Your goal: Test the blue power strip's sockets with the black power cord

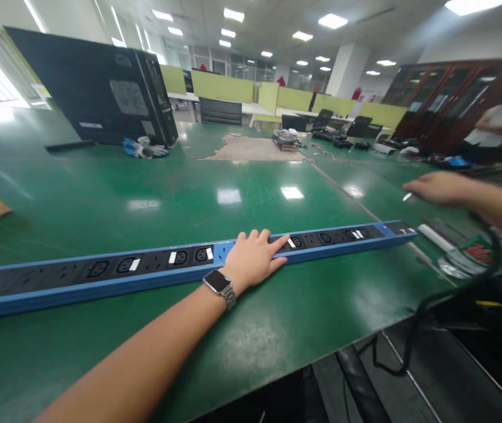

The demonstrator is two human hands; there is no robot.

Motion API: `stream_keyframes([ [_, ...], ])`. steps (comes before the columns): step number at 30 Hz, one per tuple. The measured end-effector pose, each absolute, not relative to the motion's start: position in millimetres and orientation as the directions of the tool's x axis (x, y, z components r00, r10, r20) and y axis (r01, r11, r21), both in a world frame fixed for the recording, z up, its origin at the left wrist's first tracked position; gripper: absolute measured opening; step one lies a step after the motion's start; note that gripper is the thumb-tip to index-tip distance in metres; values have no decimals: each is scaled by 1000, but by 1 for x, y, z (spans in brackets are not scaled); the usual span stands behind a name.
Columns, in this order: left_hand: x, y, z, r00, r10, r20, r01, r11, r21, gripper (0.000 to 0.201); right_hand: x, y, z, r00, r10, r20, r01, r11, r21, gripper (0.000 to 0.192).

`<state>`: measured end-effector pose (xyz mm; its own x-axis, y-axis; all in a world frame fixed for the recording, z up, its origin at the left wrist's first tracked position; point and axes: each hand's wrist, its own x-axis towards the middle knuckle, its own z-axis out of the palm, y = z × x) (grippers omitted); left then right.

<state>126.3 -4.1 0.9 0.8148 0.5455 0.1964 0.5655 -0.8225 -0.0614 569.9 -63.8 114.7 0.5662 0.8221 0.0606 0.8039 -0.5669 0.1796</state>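
A long blue power strip with black socket panels lies across the green table. Small white labels are stuck beside several of its sockets. My left hand, with a watch on its wrist, rests on top of the strip near its middle, fingers spread over the sockets. Up at the right, clear of the strip's far end, my right hand is closed. A small pale, shiny piece sticks out between its fingertips; what it is cannot be made out.
A black computer case stands at the back left, with gloves in front. Bags and a white roll lie at the right edge beside a black cable. A bare patch marks the tabletop. Another person is at far right.
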Motion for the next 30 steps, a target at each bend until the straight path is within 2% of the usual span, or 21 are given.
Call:
stream_keyframes([
  [4, 127, -4, 2, 812, 555, 179, 572, -818, -60, 58, 565, -68, 57, 629, 771, -100, 773, -607, 186, 49],
  [7, 128, -5, 3, 812, 558, 174, 574, -816, -64, 58, 565, -75, 23, 649, 753, -109, 758, -628, 175, 52],
  [10, 128, -5, 3, 808, 561, 181, 579, -812, -69, 57, 568, -77, 13, 671, 737, -85, 737, -649, 189, 56],
  [14, 127, -7, 3, 804, 569, 170, 586, -808, -64, 56, 569, -75, 12, 690, 722, -58, 717, -669, 195, 58],
  [22, 128, -5, 5, 814, 559, 160, 573, -817, -63, 56, 547, -82, 10, 755, 655, -1, 652, -751, 102, 62],
  [24, 128, -5, 4, 812, 558, 170, 575, -815, -71, 57, 547, -82, 26, 757, 653, -17, 652, -754, 82, 60],
  [27, 128, -6, 3, 806, 561, 186, 581, -811, -74, 56, 552, -76, 64, 778, 626, 48, 624, -779, 59, 56],
  [29, 128, -6, 3, 805, 561, 192, 582, -810, -72, 56, 551, -69, 84, 743, 667, 49, 661, -743, 101, 56],
  [30, 128, -6, 4, 804, 562, 193, 583, -810, -71, 56, 548, -66, 89, 712, 702, -3, 696, -706, 133, 55],
])
